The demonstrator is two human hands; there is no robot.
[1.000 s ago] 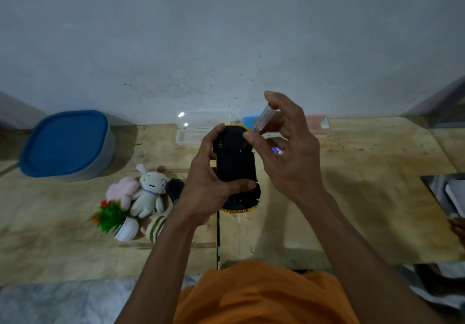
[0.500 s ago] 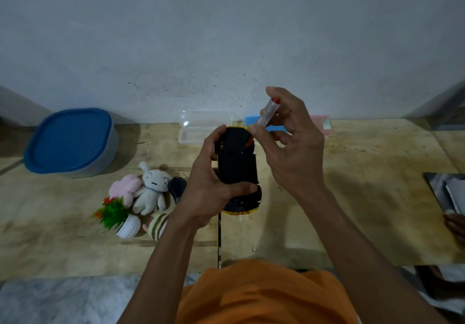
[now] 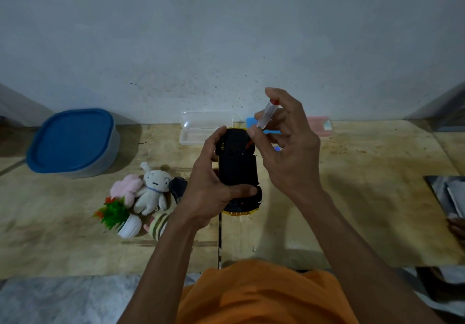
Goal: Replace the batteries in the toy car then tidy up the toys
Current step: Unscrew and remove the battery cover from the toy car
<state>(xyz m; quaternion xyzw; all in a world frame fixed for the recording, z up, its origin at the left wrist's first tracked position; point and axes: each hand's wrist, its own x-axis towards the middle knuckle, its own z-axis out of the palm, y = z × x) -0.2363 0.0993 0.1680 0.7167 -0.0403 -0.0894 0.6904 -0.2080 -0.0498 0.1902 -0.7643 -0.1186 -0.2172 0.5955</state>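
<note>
The toy car (image 3: 237, 170) is held upside down above the wooden floor, its black underside facing me and a yellow rim showing at the near end. My left hand (image 3: 208, 188) grips it from the left, thumb across the near part. My right hand (image 3: 286, 147) holds a small screwdriver (image 3: 266, 116) with a clear handle and red cap. Its red tip touches the far right part of the underside. Something small and blue glints under my right palm; I cannot tell what it is.
A blue-lidded tub (image 3: 73, 142) stands at the far left. Several toys lie left of the car: white plush (image 3: 153, 190), pink plush (image 3: 125, 189), green plant pot (image 3: 120, 219), striped toy (image 3: 158, 224). A clear open case (image 3: 201, 130) and blue and pink items (image 3: 318, 126) lie by the wall.
My right hand has tilted the screwdriver and brought its tip down onto the car's underside. The left hand keeps the same grip on the car.
</note>
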